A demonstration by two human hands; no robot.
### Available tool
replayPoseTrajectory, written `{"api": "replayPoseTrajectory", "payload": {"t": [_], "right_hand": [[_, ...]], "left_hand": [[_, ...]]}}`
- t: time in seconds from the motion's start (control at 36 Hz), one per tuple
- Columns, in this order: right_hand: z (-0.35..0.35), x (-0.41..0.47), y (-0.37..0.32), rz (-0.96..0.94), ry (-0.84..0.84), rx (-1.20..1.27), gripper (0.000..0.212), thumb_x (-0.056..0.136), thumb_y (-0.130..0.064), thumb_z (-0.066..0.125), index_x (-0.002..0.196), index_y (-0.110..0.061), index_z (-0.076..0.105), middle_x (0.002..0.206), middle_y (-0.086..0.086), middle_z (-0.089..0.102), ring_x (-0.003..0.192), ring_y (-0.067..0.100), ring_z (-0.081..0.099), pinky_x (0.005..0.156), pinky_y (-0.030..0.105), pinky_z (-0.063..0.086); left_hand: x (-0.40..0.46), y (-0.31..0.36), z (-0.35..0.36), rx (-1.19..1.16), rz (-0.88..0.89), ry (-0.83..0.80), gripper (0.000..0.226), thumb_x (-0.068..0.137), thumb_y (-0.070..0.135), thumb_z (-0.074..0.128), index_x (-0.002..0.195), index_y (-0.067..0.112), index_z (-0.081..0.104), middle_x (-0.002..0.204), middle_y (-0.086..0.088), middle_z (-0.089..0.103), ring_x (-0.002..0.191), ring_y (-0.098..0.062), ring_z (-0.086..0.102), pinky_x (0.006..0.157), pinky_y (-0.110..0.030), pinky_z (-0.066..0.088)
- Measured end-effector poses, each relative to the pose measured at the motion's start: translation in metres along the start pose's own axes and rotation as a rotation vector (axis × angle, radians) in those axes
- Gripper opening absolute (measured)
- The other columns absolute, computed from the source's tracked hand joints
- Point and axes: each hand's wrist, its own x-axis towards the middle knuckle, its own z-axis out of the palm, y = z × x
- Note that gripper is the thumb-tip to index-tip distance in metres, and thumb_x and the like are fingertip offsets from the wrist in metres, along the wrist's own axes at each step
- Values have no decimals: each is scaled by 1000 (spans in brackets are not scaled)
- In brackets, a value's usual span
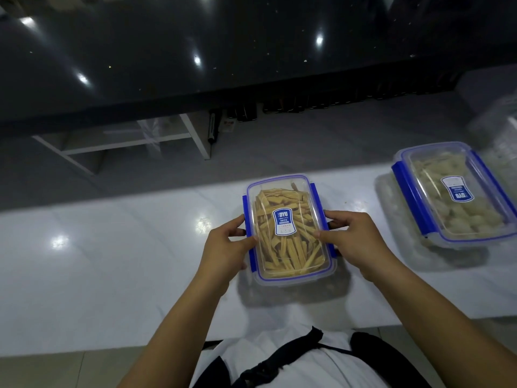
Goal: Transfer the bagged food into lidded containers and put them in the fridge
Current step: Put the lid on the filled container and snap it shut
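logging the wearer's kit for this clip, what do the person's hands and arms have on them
Nothing: the left hand and right hand are bare, with no gloves, rings or watch visible, and both forearms are uncovered to the frame edge. Below them shows a white top crossed by black straps.

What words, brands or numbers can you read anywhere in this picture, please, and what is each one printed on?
"DYU": blue sticker on the lid of the container of yellow strips, held by the left hand and right hand.
Smaller lines on that sticker: too small to read.
Matching sticker on the container of pale food: turned away and blurred, unreadable.
Small label under the dark counter: blurred, unreadable.
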Motion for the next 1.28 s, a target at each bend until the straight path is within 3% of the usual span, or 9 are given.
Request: {"api": "replayPoseTrajectory", "payload": {"t": [0.17, 0.42, 0.64, 0.75, 0.89, 1.0, 1.06, 1.17, 1.28], "right_hand": [[1, -3, -1, -5, 7, -19, 45, 83, -22, 76, 126, -23, 64, 98, -8, 69, 89, 18, 70, 80, 47, 61], [-2, 0, 1, 39, -41, 131, 50, 84, -18, 75, 131, -22, 60, 102, -1, 73, 87, 15, 73, 58, 27, 58], [12, -15, 16, -88, 98, 103, 47, 85, -30, 74, 130, -28, 61, 113, -6, 71, 98, 13, 70, 73, 31, 62], [24, -28, 20, 33, 74, 209, 46, 84, -30, 76, 126, -26, 57, 112, -5, 70, 94, 14, 71, 70, 30, 61], [42, -53, 31, 128, 17, 280, 34, 85, -30, 74, 116, -20, 64, 104, -2, 75, 89, 15, 75, 82, 41, 61], [66, -74, 36, 162, 19, 384, 37, 86, -26, 75, 120, -23, 63, 109, 1, 74, 95, 20, 74, 87, 47, 59], [83, -89, 37, 166, 37, 425, 38, 86, -24, 74, 122, -26, 62, 113, 1, 72, 100, 20, 72, 88, 47, 59], [115, -120, 37, 150, 124, 469, 44, 84, -23, 76, 125, -28, 61, 117, 0, 70, 103, 21, 71, 81, 42, 61], [138, -159, 39, 135, 243, 600, 43, 84, -10, 73, 123, -22, 62, 112, 5, 73, 95, 23, 74, 70, 35, 60]], "left_hand": [[3, -2, -2, -65, -37, -19, 58, 86, 18, 75, 140, 27, 55, 112, -3, 66, 101, -24, 67, 68, -37, 61], [-4, -5, 1, -182, -53, -69, 51, 93, 18, 66, 141, 33, 51, 109, -1, 71, 98, -20, 70, 59, -33, 61], [-18, -21, 3, -251, -41, -121, 67, 85, 16, 74, 141, 40, 47, 122, 4, 65, 101, -21, 70, 71, -42, 63], [-23, -30, -1, -280, -30, -143, 70, 84, 12, 75, 142, 40, 48, 124, 3, 65, 101, -22, 72, 72, -47, 63], [-28, -45, -18, -288, -4, -165, 69, 85, 9, 74, 141, 40, 49, 124, 2, 65, 97, -20, 73, 66, -41, 63], [-33, -61, -40, -274, -37, -187, 73, 76, 24, 78, 141, 36, 48, 125, 3, 66, 96, -19, 73, 71, -44, 63], [-35, -67, -53, -266, -69, -242, 69, 74, 28, 76, 138, 29, 52, 123, 1, 69, 98, -21, 73, 73, -44, 63], [-40, -72, -80, -301, -85, -373, 48, 88, 13, 70, 133, 25, 58, 116, 2, 73, 99, -21, 73, 69, -37, 62], [-52, -74, -101, -336, -57, -515, 49, 84, 17, 70, 130, 29, 58, 119, 0, 72, 106, -23, 71, 74, -39, 62]]}}
